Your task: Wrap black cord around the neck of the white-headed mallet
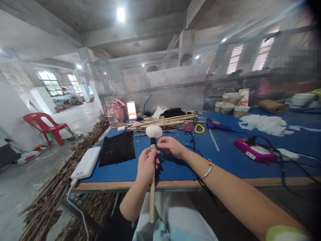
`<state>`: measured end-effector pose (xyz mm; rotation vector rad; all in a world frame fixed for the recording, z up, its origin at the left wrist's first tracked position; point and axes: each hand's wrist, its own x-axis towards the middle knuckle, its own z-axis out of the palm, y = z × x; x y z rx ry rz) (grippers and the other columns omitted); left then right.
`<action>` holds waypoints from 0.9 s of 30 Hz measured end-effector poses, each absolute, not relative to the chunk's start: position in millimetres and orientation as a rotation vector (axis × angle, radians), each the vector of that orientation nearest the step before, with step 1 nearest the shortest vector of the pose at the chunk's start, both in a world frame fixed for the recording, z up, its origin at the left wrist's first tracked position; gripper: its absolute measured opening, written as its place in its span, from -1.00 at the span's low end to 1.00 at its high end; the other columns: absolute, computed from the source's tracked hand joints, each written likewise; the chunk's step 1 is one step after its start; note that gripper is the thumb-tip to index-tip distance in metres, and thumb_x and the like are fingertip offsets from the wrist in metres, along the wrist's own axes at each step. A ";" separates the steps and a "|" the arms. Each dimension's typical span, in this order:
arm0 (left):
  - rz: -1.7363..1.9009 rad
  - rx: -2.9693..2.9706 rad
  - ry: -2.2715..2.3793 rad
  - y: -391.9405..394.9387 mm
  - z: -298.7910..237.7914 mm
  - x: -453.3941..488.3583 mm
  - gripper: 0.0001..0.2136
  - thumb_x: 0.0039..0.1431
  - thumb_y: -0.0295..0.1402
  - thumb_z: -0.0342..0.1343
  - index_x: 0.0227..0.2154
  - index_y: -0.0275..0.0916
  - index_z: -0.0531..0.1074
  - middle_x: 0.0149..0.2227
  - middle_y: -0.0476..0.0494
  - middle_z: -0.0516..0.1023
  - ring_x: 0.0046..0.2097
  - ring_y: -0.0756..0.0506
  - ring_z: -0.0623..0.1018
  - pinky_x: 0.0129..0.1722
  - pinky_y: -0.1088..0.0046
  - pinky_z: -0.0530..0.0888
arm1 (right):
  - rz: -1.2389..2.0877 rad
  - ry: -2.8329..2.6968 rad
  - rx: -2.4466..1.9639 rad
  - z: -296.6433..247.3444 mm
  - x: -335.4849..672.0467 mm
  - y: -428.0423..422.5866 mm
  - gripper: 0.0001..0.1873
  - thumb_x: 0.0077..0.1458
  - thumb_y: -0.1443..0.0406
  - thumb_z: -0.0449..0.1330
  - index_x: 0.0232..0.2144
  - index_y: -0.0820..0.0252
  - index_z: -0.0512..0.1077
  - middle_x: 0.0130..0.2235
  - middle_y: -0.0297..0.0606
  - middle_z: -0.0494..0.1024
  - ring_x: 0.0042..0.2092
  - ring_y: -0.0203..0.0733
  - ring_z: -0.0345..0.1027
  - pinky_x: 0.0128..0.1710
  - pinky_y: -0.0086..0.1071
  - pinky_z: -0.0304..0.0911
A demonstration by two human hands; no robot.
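Note:
My left hand (145, 164) is closed round a wooden stick (152, 197) held upright over my lap. The stick carries a white padded ball (153, 131) on top, with black and white winding (153, 146) just below it. My right hand (171, 146) sits right of the winding, its fingers pinched at the wrap, seemingly on a black cord (193, 147) that trails away over the blue table (220, 157). A silver bangle (207, 170) is on my right wrist.
On the table lie a black cloth (117, 148), a white power bank (86, 162), a bundle of sticks (163, 121), red and yellow scissor handles (193, 127), a glue gun (217, 126), a pink device (253, 150), white stuffing (263, 124) and small baskets (232, 105). Twigs (75, 160) are heaped along the floor on the left, near a red chair (46, 127).

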<state>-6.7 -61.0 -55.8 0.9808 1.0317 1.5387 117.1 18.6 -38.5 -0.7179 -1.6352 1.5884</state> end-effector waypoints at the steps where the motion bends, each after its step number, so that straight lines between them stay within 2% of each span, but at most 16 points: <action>1: 1.545 0.992 1.043 -61.6 -56.4 -6.5 -0.66 -0.06 -0.16 0.14 -0.32 -0.30 0.27 -0.42 -0.05 0.45 -0.65 0.15 0.28 -0.77 0.65 0.19 | 1.606 -1.606 -0.708 -36.9 117.6 17.4 -0.74 -0.21 0.21 0.27 -0.59 0.25 0.29 -0.76 -0.55 0.11 -0.72 -0.51 -0.19 -0.73 -0.52 -0.33; 7: 1.577 1.029 1.081 -65.5 -54.7 -5.0 -0.66 -0.05 -0.16 0.13 -0.29 -0.27 0.24 -0.46 0.01 0.42 -0.67 0.16 0.23 -0.77 0.65 0.15 | 1.745 -1.557 -0.639 -33.0 120.2 14.4 -0.76 -0.23 0.24 0.28 -0.59 0.25 0.29 -0.78 -0.57 0.07 -0.73 -0.52 -0.23 -0.74 -0.54 -0.35; 23: 1.588 1.002 1.012 -65.2 -56.6 -8.3 -0.68 -0.02 -0.20 0.13 -0.28 -0.29 0.23 -0.42 -0.04 0.44 -0.67 0.16 0.23 -0.78 0.65 0.16 | 1.660 -1.607 -0.721 -37.9 118.5 18.3 -0.73 -0.25 0.21 0.29 -0.58 0.27 0.31 -0.79 -0.56 0.13 -0.75 -0.52 -0.19 -0.77 -0.55 -0.31; 27: 1.578 1.004 0.953 -66.6 -55.9 -8.2 -0.70 -0.03 -0.21 0.14 -0.31 -0.30 0.26 -0.42 -0.04 0.44 -0.68 0.17 0.22 -0.78 0.65 0.16 | 1.739 -1.597 -0.742 -39.3 116.6 20.6 -0.69 -0.28 0.18 0.30 -0.57 0.26 0.29 -0.80 -0.59 0.10 -0.76 -0.53 -0.24 -0.79 -0.56 -0.34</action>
